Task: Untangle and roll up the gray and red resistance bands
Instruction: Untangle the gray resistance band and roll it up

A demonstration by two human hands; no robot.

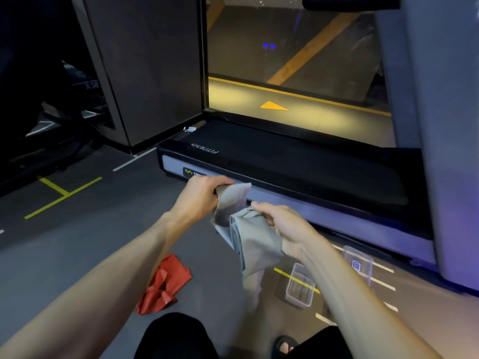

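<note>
The gray resistance band (252,242) hangs in folds in front of me, held up in the air by both hands. My left hand (199,196) grips its upper end, where a flat corner sticks out to the right. My right hand (283,226) pinches the bunched middle of the band, and the rest drapes over my wrist and trails toward the floor. The red resistance band (166,283) lies crumpled on the gray floor below my left forearm, apart from both hands.
A black treadmill (298,167) with a silver side rail lies just beyond my hands. A clear plastic box (300,286) and its clear lid (359,260) sit on the floor at the right. A gray pillar (440,125) rises at far right. Yellow and white lines mark the floor.
</note>
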